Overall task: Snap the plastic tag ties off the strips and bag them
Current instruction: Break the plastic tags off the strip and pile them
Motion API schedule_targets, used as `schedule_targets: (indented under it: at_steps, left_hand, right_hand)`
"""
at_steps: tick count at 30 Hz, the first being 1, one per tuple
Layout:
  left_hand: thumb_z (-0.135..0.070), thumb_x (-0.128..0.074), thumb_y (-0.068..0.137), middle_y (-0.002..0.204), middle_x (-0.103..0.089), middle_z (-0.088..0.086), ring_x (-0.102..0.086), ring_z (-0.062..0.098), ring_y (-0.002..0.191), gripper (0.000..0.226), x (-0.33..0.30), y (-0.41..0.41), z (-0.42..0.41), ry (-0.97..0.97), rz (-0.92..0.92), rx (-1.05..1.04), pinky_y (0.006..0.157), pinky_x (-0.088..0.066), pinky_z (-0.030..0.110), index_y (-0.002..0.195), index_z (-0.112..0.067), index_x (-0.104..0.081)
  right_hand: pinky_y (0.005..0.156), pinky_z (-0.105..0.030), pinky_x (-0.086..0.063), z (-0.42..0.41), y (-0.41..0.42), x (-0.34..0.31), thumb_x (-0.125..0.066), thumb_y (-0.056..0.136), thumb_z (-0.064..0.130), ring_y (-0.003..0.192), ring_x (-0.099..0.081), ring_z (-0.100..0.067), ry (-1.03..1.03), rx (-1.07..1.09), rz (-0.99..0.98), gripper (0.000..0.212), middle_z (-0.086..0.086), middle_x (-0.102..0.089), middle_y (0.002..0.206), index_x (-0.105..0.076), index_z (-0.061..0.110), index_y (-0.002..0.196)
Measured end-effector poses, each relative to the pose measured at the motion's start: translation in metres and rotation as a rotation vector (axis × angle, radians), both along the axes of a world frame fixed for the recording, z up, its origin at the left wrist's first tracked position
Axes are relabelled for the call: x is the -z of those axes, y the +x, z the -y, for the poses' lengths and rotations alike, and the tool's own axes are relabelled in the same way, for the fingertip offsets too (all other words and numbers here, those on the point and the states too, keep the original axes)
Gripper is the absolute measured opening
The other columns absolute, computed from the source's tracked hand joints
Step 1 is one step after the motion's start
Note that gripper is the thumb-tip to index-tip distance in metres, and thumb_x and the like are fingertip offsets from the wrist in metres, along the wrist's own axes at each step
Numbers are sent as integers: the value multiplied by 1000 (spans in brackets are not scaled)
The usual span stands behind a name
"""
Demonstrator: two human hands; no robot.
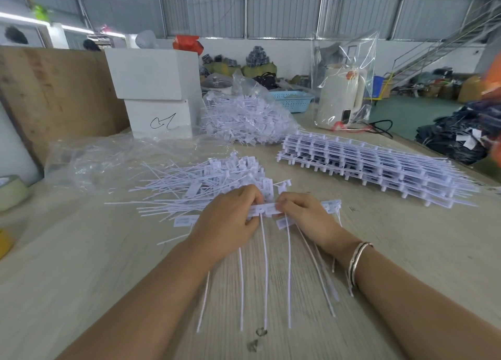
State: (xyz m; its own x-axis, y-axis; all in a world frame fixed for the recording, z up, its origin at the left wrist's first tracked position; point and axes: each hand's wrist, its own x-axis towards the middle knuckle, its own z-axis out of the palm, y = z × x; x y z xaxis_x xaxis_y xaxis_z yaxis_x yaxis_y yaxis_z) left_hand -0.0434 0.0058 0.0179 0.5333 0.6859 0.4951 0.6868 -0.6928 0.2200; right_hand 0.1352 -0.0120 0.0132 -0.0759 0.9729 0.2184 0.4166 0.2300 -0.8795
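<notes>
Tabletop (81, 264) crowded — loose ties (206, 186), stacked strips (366, 164); both hands' fingers (253, 197) pinch one strip (267, 209).

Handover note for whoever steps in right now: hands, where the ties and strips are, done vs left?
Left hand and right hand both pinch one strip of tag ties, its tails pointing toward the person.
Done: loose snapped ties piled just behind the hands; a filled bag of ties farther back.
Left: stack of unbroken strips on the right; the loose pile is not bagged yet. An empty clear bag lies on the left.
</notes>
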Motion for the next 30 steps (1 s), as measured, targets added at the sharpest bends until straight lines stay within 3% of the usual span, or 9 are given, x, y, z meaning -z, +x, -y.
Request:
schedule_targets:
  at_steps: [5,9,13,16,19,22,24,26,30]
  left_hand:
    - [-25,-57,89,95,-62,-6,-56,15,85,11,1,1,2,5,47,-31,70,-44,35,98,-20,-55]
    - [-27,-59,88,92,-65,-9,-58,14,84,11,4,-1,0,-51,75,-14,69,-45,34,98,-22,-61]
    - [-26,-64,86,84,-67,-9,-60,12,77,7,3,-3,-4,-141,138,26,67,-46,33,93,-25,-66]
    - [-23,-70,83,72,-66,-18,-59,-2,69,5,3,-8,-7,-307,285,101,66,-43,19,83,-28,-68]
    - [-23,-70,83,72,-66,-14,-59,-1,67,4,4,-10,-9,-352,339,166,64,-41,17,82,-27,-69]
    - [-21,-70,84,73,-66,-16,-60,-3,68,2,4,-10,-9,-372,373,214,64,-40,11,85,-21,-70]
    - [-17,-70,81,75,-69,-13,-64,2,73,4,2,-9,-7,-452,482,271,68,-46,14,85,-19,-69]
    - [-16,-69,77,75,-72,-9,-67,5,74,7,0,-7,-5,-535,635,314,70,-51,17,84,-15,-68]
    - [-5,-66,81,74,-73,-8,-68,3,70,12,-2,-6,-7,-591,758,328,66,-50,13,80,-18,-66]
  right_hand:
    - [64,-21,-36,1,0,4,-66,85,24,69,-47,-11,11,-93,0,25,-6,-52,73,-62,0,82]
    - [66,-18,-39,1,0,2,-66,86,16,72,-52,-9,47,-104,-14,5,-6,-59,78,-69,13,83]
    - [69,-13,-41,3,-1,1,-65,86,12,73,-55,-5,102,-110,-5,8,-11,-66,85,-70,19,84]
    - [83,-30,-42,1,1,2,-64,87,16,75,-57,-11,177,-97,106,9,-13,-67,84,-71,11,85]
    - [91,-52,-35,0,3,4,-64,87,24,74,-54,-10,221,-61,218,12,-4,-65,75,-70,18,79]
    - [84,-39,-40,0,3,3,-64,87,17,70,-52,-8,190,-112,111,12,-6,-62,71,-71,10,81]
    - [74,-26,-43,1,2,0,-63,87,11,71,-55,-9,188,-163,-10,12,-9,-63,74,-71,2,85]
    - [73,-24,-47,3,1,-2,-62,86,10,75,-59,-13,193,-191,-131,11,-11,-67,77,-70,3,85]
    - [68,-17,-48,4,3,-4,-58,86,11,70,-61,-6,160,-204,-302,10,7,-68,73,-68,12,85]
